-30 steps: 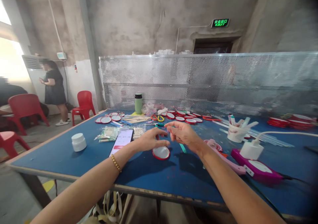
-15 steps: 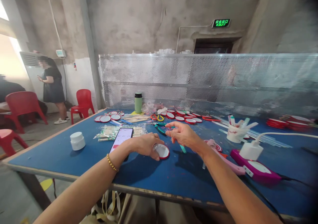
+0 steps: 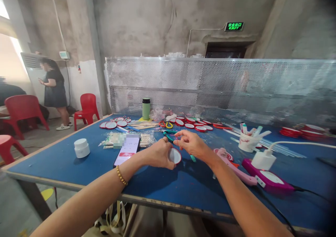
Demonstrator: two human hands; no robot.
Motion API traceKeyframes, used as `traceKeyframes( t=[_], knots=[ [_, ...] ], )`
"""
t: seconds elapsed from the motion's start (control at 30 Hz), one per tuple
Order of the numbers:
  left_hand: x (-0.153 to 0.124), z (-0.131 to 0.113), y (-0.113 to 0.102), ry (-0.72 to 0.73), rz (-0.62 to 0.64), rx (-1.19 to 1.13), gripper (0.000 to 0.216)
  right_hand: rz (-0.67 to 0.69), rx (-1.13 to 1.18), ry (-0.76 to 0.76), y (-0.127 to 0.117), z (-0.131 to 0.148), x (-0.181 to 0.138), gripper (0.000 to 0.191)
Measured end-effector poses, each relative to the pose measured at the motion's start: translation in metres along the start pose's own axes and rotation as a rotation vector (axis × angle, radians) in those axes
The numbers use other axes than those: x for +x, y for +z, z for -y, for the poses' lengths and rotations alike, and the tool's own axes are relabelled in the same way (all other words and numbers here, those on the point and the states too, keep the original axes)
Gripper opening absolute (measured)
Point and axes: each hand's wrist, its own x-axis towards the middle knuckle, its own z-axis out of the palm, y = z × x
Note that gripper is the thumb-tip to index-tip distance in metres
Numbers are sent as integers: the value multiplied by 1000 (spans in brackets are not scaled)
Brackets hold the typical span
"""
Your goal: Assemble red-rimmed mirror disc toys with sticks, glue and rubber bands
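Note:
My left hand [image 3: 159, 153] grips a small round mirror with a red rim [image 3: 175, 156] by its left edge, tilted up over the blue table. Just right of and above it, my right hand [image 3: 193, 143] is closed in a pinch. Something thin and pinkish shows near those fingertips, too small to name. Green-handled pliers [image 3: 169, 137] lie behind both hands. Under my left forearm is a phone [image 3: 128, 149] with a lit screen, lying against a plastic bag of pale sticks [image 3: 111, 139].
Several red-rimmed mirrors [image 3: 189, 126] lie at the back, near a green bottle [image 3: 146, 109]. A white jar [image 3: 82, 148] stands at left. On the right are a cup of sticks [image 3: 248, 142], a pink glue gun [image 3: 237, 172] and a magenta device [image 3: 270, 181] with cables.
My left hand has raised and tilted the mirror, moving it slightly right and up toward my right hand. The right hand stays nearly in place, its fingers drawn closer together.

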Motion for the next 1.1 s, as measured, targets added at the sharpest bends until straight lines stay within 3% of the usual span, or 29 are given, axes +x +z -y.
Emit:
traceKeyframes(
  t=[0.17, 0.27, 0.47, 0.7, 0.93, 1.1],
  knots=[
    [6, 9, 0, -17, -266, 11, 44, -81, -175, -48, -4, -5, 0, 42],
    [8, 13, 0, -7, -338, -19, 49, -82, -266, -21, -5, -6, -1, 46],
    [10, 14, 5, 70, -306, -33, 57, -32, -245, -34, -1, -6, -3, 44],
    [11, 14, 11, 87, -261, -62, 94, 17, -97, -89, 3, -9, -3, 38],
    [10, 13, 11, 105, -251, -77, 94, 12, -17, -103, 8, -7, -2, 40],
    [13, 15, 7, 88, -284, -252, 93, -75, -22, -74, 4, -1, 0, 43]
  ],
)
